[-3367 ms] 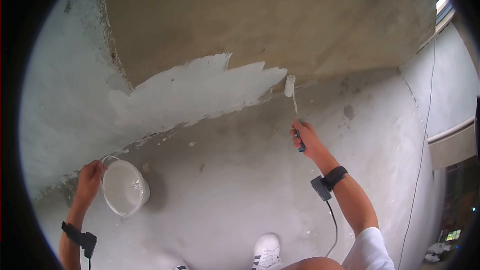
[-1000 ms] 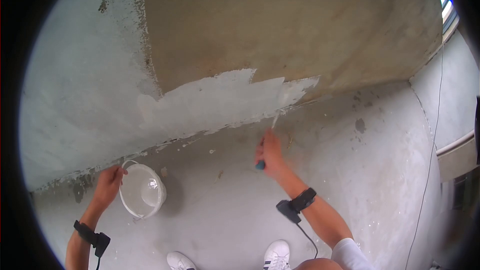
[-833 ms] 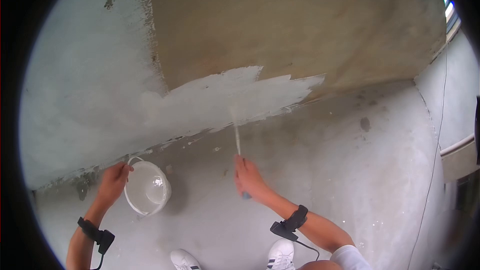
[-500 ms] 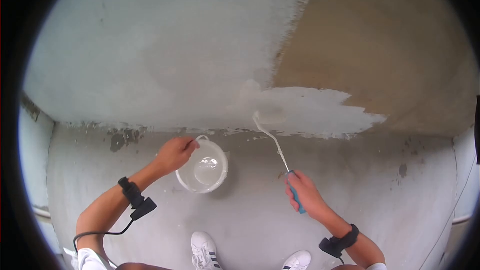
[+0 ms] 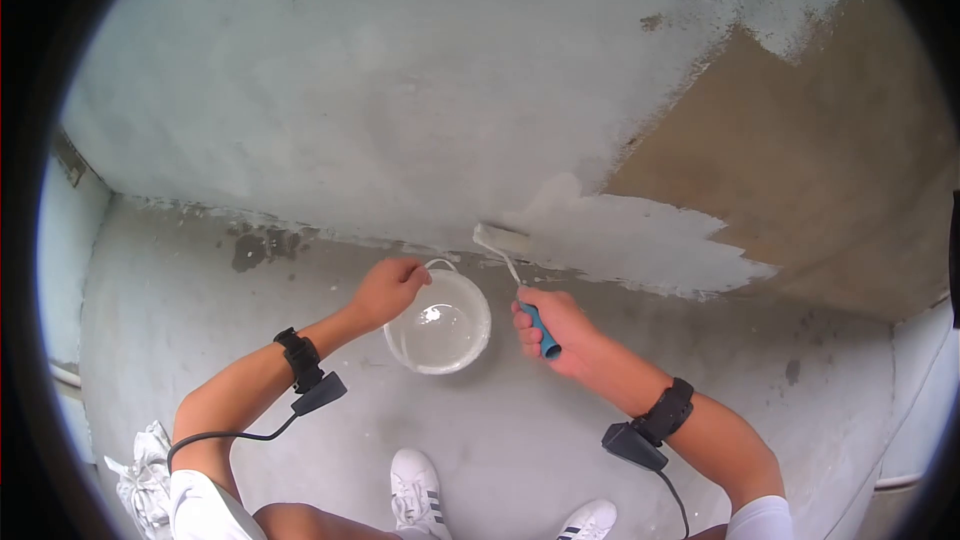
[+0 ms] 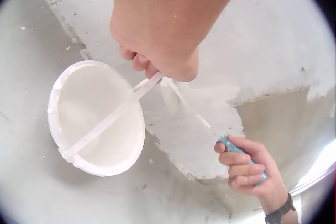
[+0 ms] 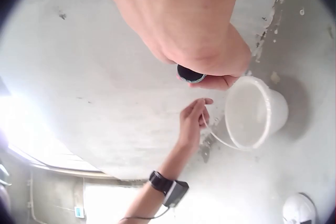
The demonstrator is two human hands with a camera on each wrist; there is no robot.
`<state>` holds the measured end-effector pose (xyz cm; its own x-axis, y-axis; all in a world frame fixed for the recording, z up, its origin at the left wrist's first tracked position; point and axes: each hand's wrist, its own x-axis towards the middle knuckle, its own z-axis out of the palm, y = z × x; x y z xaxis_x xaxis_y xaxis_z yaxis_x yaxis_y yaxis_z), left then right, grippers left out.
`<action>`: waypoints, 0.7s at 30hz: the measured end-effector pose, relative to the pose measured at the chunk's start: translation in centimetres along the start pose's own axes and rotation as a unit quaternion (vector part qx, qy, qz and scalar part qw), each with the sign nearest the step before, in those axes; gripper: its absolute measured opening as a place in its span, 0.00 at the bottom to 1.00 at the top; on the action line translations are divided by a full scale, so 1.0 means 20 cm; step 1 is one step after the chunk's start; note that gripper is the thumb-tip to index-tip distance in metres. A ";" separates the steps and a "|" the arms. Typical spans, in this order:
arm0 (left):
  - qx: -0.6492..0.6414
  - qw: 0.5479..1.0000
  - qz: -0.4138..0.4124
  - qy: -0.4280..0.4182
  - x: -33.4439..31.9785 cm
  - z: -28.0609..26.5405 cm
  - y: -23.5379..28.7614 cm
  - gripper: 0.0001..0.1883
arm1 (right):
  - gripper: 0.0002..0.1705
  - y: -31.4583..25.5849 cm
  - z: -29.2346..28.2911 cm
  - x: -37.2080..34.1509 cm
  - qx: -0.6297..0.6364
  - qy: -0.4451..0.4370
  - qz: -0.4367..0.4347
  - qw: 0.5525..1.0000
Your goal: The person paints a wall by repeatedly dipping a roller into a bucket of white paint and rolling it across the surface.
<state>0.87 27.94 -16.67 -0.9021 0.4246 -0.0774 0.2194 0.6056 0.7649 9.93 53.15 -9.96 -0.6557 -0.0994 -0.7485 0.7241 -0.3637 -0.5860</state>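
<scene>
My left hand (image 5: 392, 290) grips the handle (image 6: 107, 123) of a white bucket (image 5: 438, 322), which holds whitish liquid with a glossy patch. In my right hand (image 5: 556, 328) is the blue grip of a paint roller (image 5: 538, 330), fingers curled round it. The small white roller head (image 5: 505, 238) lies at the foot of the wall, just beyond the bucket, overlapping the white coat there. In the right wrist view, only the dark butt end of the roller grip (image 7: 190, 74) shows below my hand; the rest is hidden.
The wall (image 5: 380, 100) is pale white on the left, with a bare brown patch (image 5: 720, 140) at right. Grey floor (image 5: 330, 420) with dark stains (image 5: 262, 246) meets it. White shoes (image 5: 415, 490) stand below the bucket. A crumpled white bundle (image 5: 148, 475) lies at lower left.
The roller has travelled left along the wall's base, from the edge of the brown patch to beside the bucket. The view has turned left, and both hands are now closer together.
</scene>
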 end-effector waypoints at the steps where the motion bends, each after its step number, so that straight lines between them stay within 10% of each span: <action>1: 0.001 1.000 -0.019 0.002 0.00 -0.01 -0.01 0.17 | 0.10 0.00 0.01 0.03 0.021 0.008 0.006 1.000; 21: 0.011 0.999 -0.035 -0.016 -0.05 0.00 0.03 0.17 | 0.12 -0.49 -0.06 -1.02 0.057 0.009 -0.175 0.983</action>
<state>1.80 27.86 -16.13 -0.9035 0.4009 -0.1514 0.1636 0.6491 0.7429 16.46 59.88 10.72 -0.8552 0.0670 -0.5140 0.4259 -0.4745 -0.7704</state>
